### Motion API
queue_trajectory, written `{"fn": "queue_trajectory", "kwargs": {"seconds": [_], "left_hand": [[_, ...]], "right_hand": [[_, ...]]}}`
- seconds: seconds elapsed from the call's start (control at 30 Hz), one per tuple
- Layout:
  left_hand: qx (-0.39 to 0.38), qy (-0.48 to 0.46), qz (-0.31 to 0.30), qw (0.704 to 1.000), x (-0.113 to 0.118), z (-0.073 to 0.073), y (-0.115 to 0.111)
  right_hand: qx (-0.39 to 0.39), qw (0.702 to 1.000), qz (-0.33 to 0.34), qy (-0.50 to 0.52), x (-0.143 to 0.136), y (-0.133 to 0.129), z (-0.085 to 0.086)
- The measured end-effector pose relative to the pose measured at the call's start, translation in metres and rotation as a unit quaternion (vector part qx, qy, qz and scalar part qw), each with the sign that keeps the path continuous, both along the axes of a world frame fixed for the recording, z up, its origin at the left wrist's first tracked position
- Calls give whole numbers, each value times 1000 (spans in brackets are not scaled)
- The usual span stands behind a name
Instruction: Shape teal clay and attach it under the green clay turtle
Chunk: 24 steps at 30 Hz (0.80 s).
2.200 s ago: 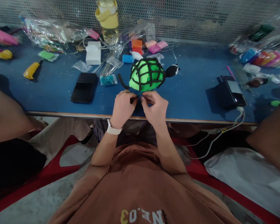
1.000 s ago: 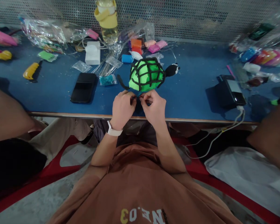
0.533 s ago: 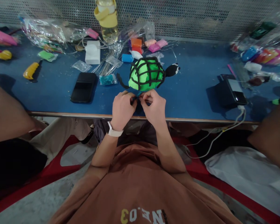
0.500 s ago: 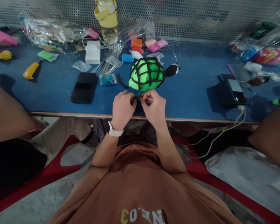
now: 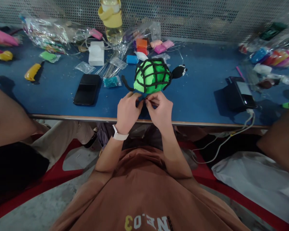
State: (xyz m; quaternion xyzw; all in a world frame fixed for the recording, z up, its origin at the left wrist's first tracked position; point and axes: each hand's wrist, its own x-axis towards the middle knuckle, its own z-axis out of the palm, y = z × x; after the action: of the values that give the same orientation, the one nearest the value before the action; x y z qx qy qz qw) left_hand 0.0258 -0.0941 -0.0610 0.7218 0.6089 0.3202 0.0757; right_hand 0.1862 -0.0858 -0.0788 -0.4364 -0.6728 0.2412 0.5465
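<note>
A green domed turtle shell [image 5: 152,76] with a black grid of strips rests on the blue table [image 5: 195,96]. Its black and white head [image 5: 179,71] points right, and a curved black strip [image 5: 126,84] sticks out on the left. Just in front of the shell, my left hand [image 5: 128,110] is closed in a pinch. My right hand [image 5: 160,109] is pinched too, its fingertips nearly meeting the left ones. Whatever lies between the fingertips is too small and dark to name.
A black phone [image 5: 87,89] and yellow cutter [image 5: 32,72] lie left; wires [image 5: 108,62], clay packets [image 5: 141,45] and a bottle [image 5: 113,27] stand behind. A black box [image 5: 240,93] with a cable is right. People's arms [image 5: 9,112] flank both sides.
Both hands have shifted slightly while staying pinched near each other, the fingertips at a slightly different angle. The view has moved a little; the turtle looks unchanged.
</note>
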Motion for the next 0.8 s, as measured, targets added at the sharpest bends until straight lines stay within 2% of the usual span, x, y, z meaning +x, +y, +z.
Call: {"fn": "queue_trajectory", "kwargs": {"seconds": [0.2,0.33,0.5,0.63,0.8], "left_hand": [[6,12,-9,1000,2,-1,-1],[10,-13,-12,1000,2,-2,1],[29,-62,1,998,0,-1,-1],[37,-95,-12,995,-2,2,-2],[20,-90,-25,995,-2,2,-1]], "right_hand": [[15,1000,-18,-5,-1,-1,-2],[8,999,-48,-2,-2,-1,0],[-11,995,-81,-50,-1,1,4],[-13,994,-80,-68,-1,1,6],[-10,996,-62,-61,0,2,7]]}}
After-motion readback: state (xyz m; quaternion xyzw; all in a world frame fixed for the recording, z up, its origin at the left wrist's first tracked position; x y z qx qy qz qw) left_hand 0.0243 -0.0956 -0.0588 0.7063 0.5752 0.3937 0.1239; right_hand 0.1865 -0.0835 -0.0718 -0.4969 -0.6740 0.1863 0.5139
